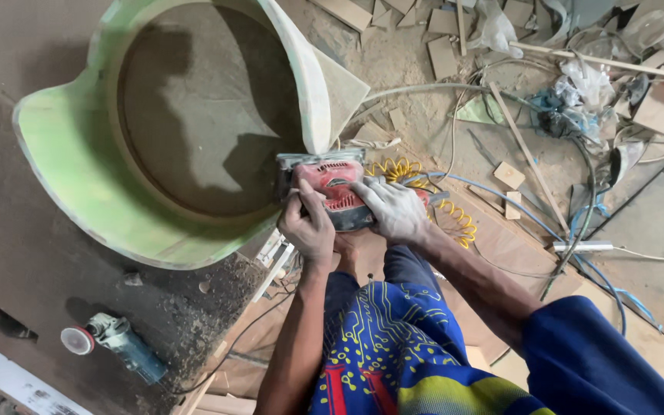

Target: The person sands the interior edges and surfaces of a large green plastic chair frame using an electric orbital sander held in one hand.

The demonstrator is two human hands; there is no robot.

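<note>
Both your hands are on a red and grey power sander [332, 192], pressed against the edge of a big pale green curved shell [78, 154], right where the shell's rim meets its upright white-green side wall.

Left hand [309, 227]: fingers closed round the sander's near left side, thumb on top. Right hand [390, 209]: fingers wrapped over the sander's rear/right end, dusty w/ white powder. Both gripping firm, no gap seen.

The shell sits on a dark, dust-covered table [9, 253]; its inner face is a brown round panel [194, 107] w/ shadows across it. The sander is at the shell's right-hand edge, roughly mid-frame, just over the table's edge.

A yellow coiled hose [455, 219] runs out from behind the sander to the right, next to a thin blue hose [501, 196].

Lower left on the table: a blue-grey angle grinder [121, 342] w/ a red and white disc, lying on its side, well apart from your hands.

The floor [416, 61] beyond is littered w/ wood offcuts, plastic scraps, cables. A thin wooden strip [528, 157] lies diagonally there.

Your blue sleeve and patterned blue-yellow garment fill the bottom.
</note>
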